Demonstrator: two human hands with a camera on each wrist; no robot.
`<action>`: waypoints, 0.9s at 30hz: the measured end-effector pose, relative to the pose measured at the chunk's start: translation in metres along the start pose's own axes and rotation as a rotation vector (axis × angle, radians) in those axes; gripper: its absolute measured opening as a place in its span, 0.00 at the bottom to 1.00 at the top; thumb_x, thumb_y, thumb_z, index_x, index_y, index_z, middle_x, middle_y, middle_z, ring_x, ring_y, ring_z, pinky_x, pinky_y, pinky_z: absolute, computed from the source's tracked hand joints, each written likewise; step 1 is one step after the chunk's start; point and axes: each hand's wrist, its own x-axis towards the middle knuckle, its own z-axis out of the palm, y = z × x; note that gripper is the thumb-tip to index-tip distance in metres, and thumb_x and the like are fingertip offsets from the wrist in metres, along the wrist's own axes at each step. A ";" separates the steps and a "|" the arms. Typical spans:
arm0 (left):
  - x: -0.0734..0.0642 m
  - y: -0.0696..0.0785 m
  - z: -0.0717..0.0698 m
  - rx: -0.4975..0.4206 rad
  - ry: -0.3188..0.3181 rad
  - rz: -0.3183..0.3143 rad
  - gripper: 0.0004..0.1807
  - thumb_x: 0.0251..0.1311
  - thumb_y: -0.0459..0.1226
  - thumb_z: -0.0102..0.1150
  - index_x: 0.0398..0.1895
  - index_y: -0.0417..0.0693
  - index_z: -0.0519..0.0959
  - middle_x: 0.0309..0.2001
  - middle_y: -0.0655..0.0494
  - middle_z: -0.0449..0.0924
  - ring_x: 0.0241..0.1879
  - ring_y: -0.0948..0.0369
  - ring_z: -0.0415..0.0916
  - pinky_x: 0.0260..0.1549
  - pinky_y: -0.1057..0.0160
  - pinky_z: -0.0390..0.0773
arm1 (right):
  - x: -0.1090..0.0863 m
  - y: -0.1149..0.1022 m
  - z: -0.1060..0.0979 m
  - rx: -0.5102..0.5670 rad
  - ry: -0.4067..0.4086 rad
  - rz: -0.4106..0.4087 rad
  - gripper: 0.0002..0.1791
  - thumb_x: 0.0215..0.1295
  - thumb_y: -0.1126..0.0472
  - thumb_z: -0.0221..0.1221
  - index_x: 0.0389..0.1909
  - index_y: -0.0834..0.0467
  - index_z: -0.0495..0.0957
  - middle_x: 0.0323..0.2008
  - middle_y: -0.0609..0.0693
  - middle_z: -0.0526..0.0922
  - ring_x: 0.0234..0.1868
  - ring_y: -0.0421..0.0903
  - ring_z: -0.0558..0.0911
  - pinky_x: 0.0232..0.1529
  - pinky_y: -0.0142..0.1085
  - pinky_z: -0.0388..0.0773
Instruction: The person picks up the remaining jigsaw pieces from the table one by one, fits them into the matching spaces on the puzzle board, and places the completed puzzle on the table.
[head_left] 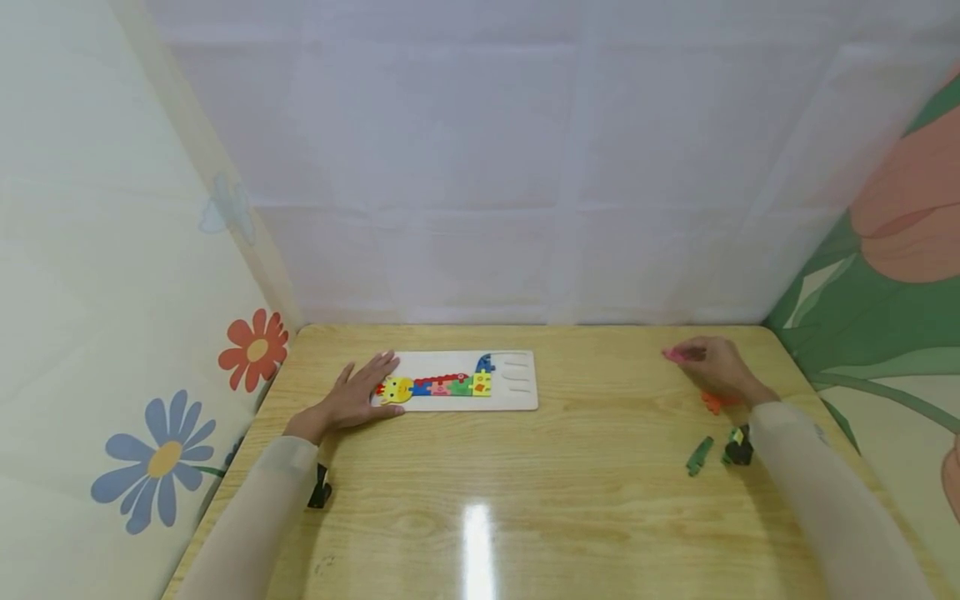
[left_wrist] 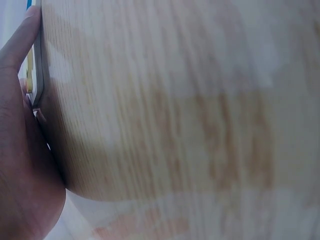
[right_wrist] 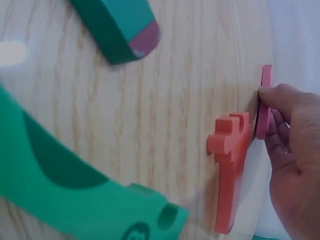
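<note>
A giraffe puzzle (head_left: 450, 385) lies partly assembled on a white puzzle board (head_left: 450, 360), its yellow head at the left and grooves showing at the right. My left hand (head_left: 352, 396) rests on the board's left end with fingers spread; the left wrist view catches only its thumb side beside the board's edge. At the right of the table, my right hand (head_left: 716, 367) pinches a pink puzzle piece (right_wrist: 265, 102) between thumb and fingers. Below that hand sits an orange puzzle piece (right_wrist: 230, 155). Nearer the front lie a slim green piece (head_left: 700, 456) and another green piece (right_wrist: 100, 190), partly behind the wrist camera in the head view.
The wooden table (head_left: 480, 467) reaches a white cloth wall (head_left: 450, 208) at the back. Flower-printed sheets (head_left: 165, 458) hang at both sides. A bright light reflection crosses the front of the table.
</note>
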 end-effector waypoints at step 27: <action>0.001 -0.001 0.001 -0.002 -0.005 0.003 0.59 0.63 0.67 0.61 0.86 0.45 0.51 0.86 0.42 0.43 0.85 0.41 0.37 0.76 0.26 0.29 | 0.002 -0.022 -0.003 -0.007 -0.009 -0.049 0.16 0.69 0.64 0.71 0.53 0.69 0.86 0.48 0.66 0.89 0.50 0.65 0.88 0.52 0.53 0.86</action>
